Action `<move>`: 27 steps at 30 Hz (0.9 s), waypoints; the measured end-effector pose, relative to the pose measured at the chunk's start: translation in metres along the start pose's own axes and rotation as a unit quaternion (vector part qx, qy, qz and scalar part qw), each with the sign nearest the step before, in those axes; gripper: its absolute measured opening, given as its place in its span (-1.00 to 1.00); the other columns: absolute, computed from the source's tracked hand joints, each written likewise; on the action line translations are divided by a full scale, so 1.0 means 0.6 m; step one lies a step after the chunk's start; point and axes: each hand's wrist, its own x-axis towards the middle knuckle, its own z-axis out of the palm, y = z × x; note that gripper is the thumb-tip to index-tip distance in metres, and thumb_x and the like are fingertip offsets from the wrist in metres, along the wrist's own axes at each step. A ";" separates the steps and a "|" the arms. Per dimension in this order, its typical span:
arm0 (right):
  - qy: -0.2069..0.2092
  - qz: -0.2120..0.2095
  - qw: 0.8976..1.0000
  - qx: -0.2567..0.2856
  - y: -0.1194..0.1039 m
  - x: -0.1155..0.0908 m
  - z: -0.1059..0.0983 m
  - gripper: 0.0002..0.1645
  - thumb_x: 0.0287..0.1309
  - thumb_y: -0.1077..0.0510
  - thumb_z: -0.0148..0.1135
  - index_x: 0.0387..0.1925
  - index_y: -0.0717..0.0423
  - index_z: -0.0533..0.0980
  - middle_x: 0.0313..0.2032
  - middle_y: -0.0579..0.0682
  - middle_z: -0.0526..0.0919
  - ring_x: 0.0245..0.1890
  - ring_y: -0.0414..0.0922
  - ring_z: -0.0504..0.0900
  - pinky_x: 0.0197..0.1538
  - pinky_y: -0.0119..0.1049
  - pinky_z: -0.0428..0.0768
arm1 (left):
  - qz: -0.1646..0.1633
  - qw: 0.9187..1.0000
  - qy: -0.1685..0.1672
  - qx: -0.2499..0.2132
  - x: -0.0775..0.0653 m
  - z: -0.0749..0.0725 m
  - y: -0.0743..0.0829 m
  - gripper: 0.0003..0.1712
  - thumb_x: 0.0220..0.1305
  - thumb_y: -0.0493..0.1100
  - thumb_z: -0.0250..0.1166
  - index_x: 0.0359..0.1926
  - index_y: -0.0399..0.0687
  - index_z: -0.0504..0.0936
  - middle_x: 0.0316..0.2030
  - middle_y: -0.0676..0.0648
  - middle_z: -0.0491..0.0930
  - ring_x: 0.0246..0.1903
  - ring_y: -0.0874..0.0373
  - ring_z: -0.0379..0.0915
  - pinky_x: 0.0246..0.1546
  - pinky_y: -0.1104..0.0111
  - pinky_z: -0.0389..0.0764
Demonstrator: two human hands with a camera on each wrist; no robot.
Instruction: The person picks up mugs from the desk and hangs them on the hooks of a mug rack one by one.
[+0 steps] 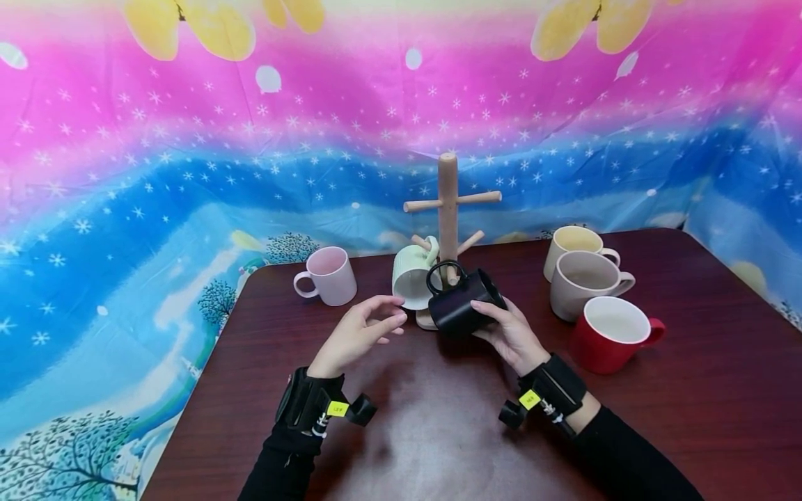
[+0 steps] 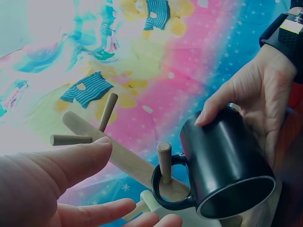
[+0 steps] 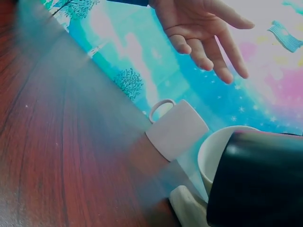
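The right hand (image 1: 510,337) is grasping the black mug (image 1: 460,306) at the wooden stand's (image 1: 447,181) six o'clock; the left hand (image 1: 362,330) is hovering, fingers relaxed, unladen. The left wrist view is exposing the mug's open mouth, which the head view is hiding; yellow wrist labels (image 1: 338,408) are bearing illegible writing.

The shiny black mug (image 1: 460,307) is held up and tipped, with its open mouth slanting down. A peg (image 2: 164,161) shows inside its round handle. The peg's stand (image 1: 447,181) is light wood and stands up tall.
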 end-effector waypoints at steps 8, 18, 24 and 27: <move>-0.032 0.048 0.998 -0.008 0.003 0.007 -0.011 -0.31 0.24 0.27 0.00 0.34 0.08 0.00 0.08 -0.03 0.36 0.05 -0.16 0.44 0.32 -0.03 0.19 | 0.003 1.000 0.001 0.008 0.003 0.004 -0.003 -0.57 0.25 -0.09 0.19 0.11 -0.13 0.44 -0.06 -0.21 0.55 -0.15 -0.02 0.59 -0.16 0.16 0.59; -0.011 0.068 0.998 -0.003 0.006 0.012 -0.011 -0.17 0.22 0.25 0.02 0.41 0.13 -0.14 0.32 0.10 0.08 0.32 -0.07 0.12 0.41 -0.16 0.02 | 0.007 1.000 -0.006 0.014 0.001 0.004 -0.002 -0.55 0.25 -0.07 0.19 0.12 -0.13 0.43 -0.06 -0.21 0.55 -0.12 -0.08 0.57 -0.14 0.14 0.58; 0.024 0.046 0.999 -0.003 -0.007 0.005 -0.006 -0.01 0.21 0.18 0.05 0.42 0.08 -0.37 0.42 0.12 -0.10 0.41 -0.05 -0.05 0.43 -0.17 -0.08 | 0.005 1.000 -0.010 0.016 0.000 0.003 -0.004 -0.54 0.25 -0.06 0.19 0.12 -0.13 0.43 -0.06 -0.21 0.55 -0.11 -0.08 0.57 -0.15 0.19 0.59; 0.037 0.042 0.998 -0.004 -0.020 0.000 -0.007 0.02 0.23 0.07 0.07 0.42 0.03 -0.40 0.44 0.08 -0.14 0.43 -0.07 -0.10 0.44 -0.19 -0.13 | 0.002 1.000 -0.007 0.017 0.001 0.002 -0.005 -0.55 0.24 -0.06 0.20 0.12 -0.12 0.43 -0.06 -0.19 0.55 -0.13 -0.03 0.58 -0.17 0.23 0.60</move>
